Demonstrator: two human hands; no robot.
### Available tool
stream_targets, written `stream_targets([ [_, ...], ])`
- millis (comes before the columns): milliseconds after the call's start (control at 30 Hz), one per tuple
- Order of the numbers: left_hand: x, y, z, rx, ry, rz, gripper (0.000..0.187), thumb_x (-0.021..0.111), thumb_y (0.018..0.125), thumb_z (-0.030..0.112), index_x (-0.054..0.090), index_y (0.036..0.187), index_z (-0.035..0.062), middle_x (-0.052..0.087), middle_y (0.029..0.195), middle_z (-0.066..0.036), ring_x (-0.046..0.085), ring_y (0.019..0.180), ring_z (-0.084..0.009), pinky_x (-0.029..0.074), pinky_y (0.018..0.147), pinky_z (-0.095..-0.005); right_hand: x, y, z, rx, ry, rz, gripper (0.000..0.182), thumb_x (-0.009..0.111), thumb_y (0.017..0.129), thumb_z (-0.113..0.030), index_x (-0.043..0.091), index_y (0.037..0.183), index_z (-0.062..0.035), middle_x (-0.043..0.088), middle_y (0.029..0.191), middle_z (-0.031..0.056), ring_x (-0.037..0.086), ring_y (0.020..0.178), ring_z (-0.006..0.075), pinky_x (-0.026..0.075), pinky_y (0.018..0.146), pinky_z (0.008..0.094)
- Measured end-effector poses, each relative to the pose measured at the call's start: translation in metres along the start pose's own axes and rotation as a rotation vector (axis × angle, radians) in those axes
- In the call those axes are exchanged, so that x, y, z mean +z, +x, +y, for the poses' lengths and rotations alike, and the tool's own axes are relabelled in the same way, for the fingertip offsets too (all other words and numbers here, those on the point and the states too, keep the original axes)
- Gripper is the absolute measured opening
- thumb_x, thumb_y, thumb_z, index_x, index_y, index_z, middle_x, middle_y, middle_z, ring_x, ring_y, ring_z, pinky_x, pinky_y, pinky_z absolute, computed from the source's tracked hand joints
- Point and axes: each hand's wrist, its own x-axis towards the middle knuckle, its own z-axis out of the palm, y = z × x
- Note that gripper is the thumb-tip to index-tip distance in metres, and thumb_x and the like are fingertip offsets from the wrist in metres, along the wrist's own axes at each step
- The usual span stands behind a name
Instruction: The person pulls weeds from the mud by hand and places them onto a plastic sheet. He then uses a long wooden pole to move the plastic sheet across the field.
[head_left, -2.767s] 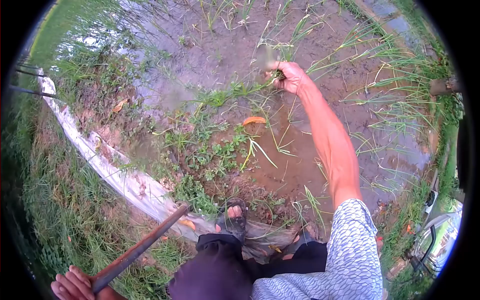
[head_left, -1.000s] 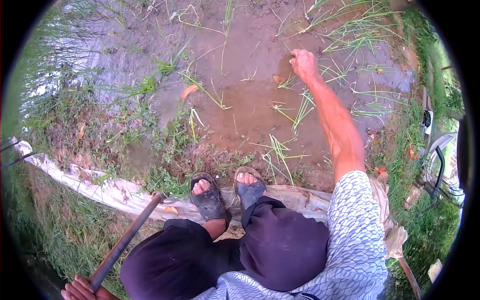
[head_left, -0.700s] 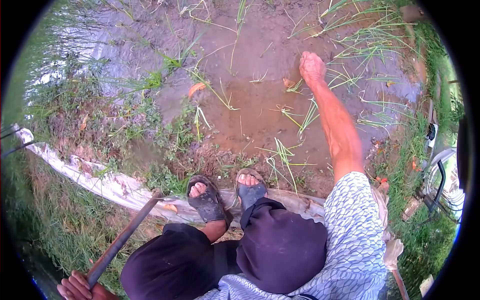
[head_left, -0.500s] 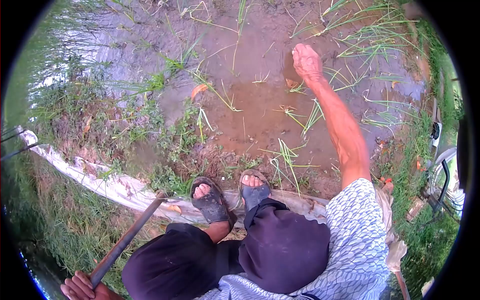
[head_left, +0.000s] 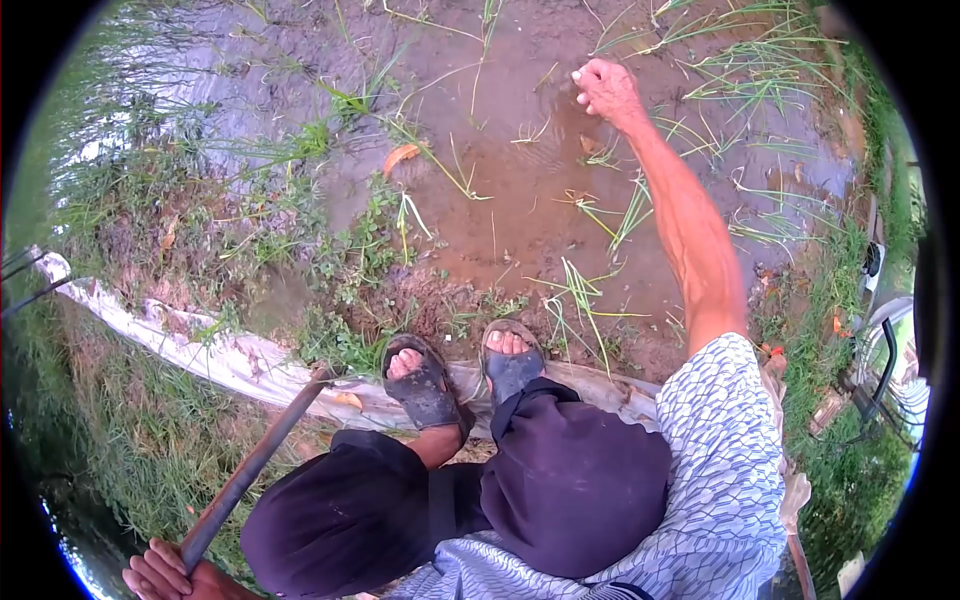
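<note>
My left hand [head_left: 170, 572], at the lower left, is wrapped round a long dark wooden handle [head_left: 250, 465]. The handle's upper end lies by the pale edging strip; its other end runs out of view behind my hand. My right hand [head_left: 610, 92] is stretched far forward over the shallow muddy water [head_left: 520, 215], its fingers curled and pressed together. Whatever it may hold is too small to make out. Just below this hand a brown leaf [head_left: 590, 145] and a green shoot lie in the mud. Long-leaved green plants [head_left: 770, 65] lean over to its right.
My sandalled feet [head_left: 425, 385] stand on the pale sheet edging [head_left: 220, 355] along the plot. Low weeds [head_left: 350, 250] grow at the left bank. A drooping onion-like plant [head_left: 580, 295] is close in front of my feet. Coiled pale hose or cable [head_left: 905, 345] lies at the far right.
My right hand has moved slightly up and left, away from me, still with curled fingers. Ripples now show in the water below it. My left hand keeps its hold on the handle.
</note>
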Motion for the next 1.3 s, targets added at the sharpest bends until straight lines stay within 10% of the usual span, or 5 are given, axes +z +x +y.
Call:
stream_targets([
  [133,0.006,0.003,-0.002,-0.011,-0.042,-0.031,0.021,0.04,0.09,0.016,0.05,0.073,0.0098,0.033,0.056,0.003,0.036,0.048,-0.0118,0.033,0.054,-0.031,-0.023,-0.025,0.039,-0.11,-0.078,-0.246,0.017,0.06,0.086,-0.011,0.066,0.1,-0.0042,0.069,0.083,0.0085,0.063,0.063,0.011,0.048,0.051,0.0305],
  [300,0.003,0.003,-0.002,0.006,-0.026,-0.082,0.02,0.04,0.09,0.015,0.047,0.071,0.0108,0.033,0.058,0.003,0.036,0.049,-0.0115,0.033,0.054,-0.031,-0.023,-0.043,0.044,-0.26,-0.404,-0.24,0.026,0.07,0.078,-0.018,0.066,0.098,-0.0017,0.067,0.085,0.0161,0.064,0.081,0.0321,0.05,0.075,0.0404],
  [867,-0.006,0.0,-0.001,0.079,0.06,0.062,0.025,0.053,0.086,0.003,0.037,0.07,0.0141,0.028,0.054,0.005,0.029,0.042,-0.0054,0.032,0.056,-0.0239,0.024,-0.063,0.019,-0.456,-0.953,-0.313,0.016,0.056,0.077,-0.014,0.068,0.085,-0.0063,0.067,0.083,0.0203,0.065,0.081,0.0399,0.052,0.07,0.0492],
  [1067,-0.008,0.0,-0.003,0.118,0.085,0.085,0.024,0.054,0.085,0.003,0.039,0.07,0.0138,0.029,0.053,0.006,0.029,0.041,-0.0051,0.032,0.056,-0.0237,0.073,-0.094,-0.014,-0.743,-0.624,-0.349,0.012,0.053,0.076,-0.008,0.063,0.078,-0.0022,0.064,0.075,0.0225,0.064,0.074,0.0422,0.051,0.067,0.0491],
  [1300,-0.014,0.001,0.001,0.084,0.024,0.079,0.026,0.055,0.085,0.002,0.038,0.069,0.0142,0.028,0.052,0.006,0.029,0.041,-0.0051,0.032,0.055,-0.0233,0.145,-0.08,-0.024,-0.459,-0.26,0.071,0.015,0.054,0.078,-0.009,0.062,0.087,-0.0009,0.064,0.077,0.0228,0.063,0.077,0.0427,0.05,0.069,0.0479],
])
